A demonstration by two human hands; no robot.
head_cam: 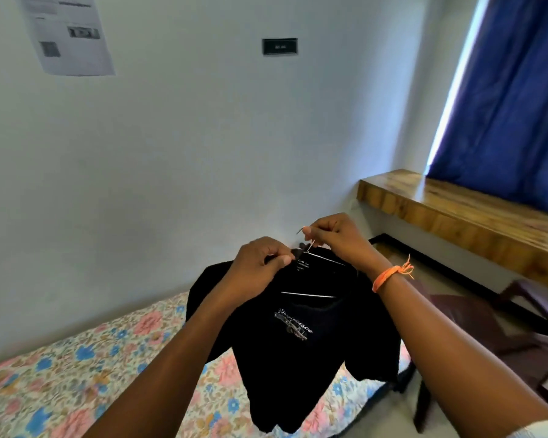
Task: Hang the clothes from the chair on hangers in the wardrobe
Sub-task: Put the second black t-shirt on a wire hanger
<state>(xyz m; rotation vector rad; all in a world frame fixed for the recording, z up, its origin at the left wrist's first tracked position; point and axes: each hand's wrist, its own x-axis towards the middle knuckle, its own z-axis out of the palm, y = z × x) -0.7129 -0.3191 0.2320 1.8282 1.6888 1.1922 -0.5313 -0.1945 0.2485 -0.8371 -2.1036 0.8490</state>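
Black printed cotton T-shirt [301,349] draped on thin silver wire hanger [309,294], held up over floral-quilted bed [76,368]. Right hand [336,235] pinching hanger's hook; left hand [260,263] pinching the collar.

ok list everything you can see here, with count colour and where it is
t-shirt: one, black with a small chest print, on the hanger, hanging over the bed edge
hanger: one, silver wire, inside the t-shirt's neck
bed: one, floral cover, lower left
chair: one, dark wood, right
shelf: one, wood, under the curtain
curtain: one, blue, upper right
paper: one, white, printed, on the wall upper left
plate: one, dark, on the wall
wristband: one, orange, on the right wrist
left hand: grip pinches the collar and hanger
right hand: grip pinches the hanger's hook
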